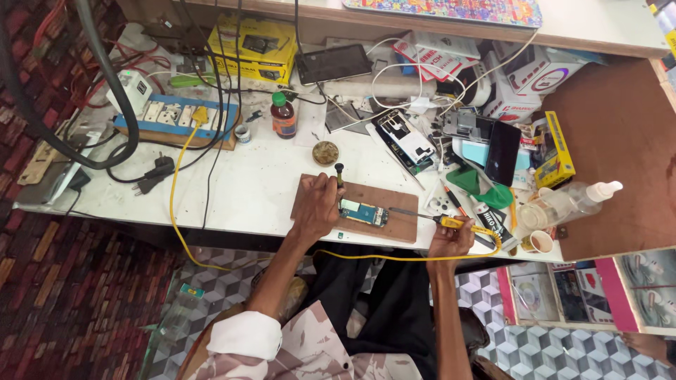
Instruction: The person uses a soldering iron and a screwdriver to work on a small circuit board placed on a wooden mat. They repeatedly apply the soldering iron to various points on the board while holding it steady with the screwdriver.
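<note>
- Left hand (pixel 318 204) is closed around a slim dark-handled tool (pixel 339 172) and rests on the wooden board (pixel 394 222), just beside the small blue-green circuit board (pixel 363 213) lying at the board's middle.
- Right hand (pixel 451 239) is wrapped shut on the yellow-handled soldering iron (pixel 433 218); its shaft points left, with the tip close to the circuit board's right end. Actual contact cannot be told.
- Risk: the yellow cord (pixel 176 204) loops off the table edge across the lap; a snag could jerk the iron's tip across the board.
- Risk: the circuit board appears unclamped and may slide under pressure.
- Risk: the plastic bottle (pixel 563 204) and loose clutter lie near the right elbow and could be knocked over.
</note>
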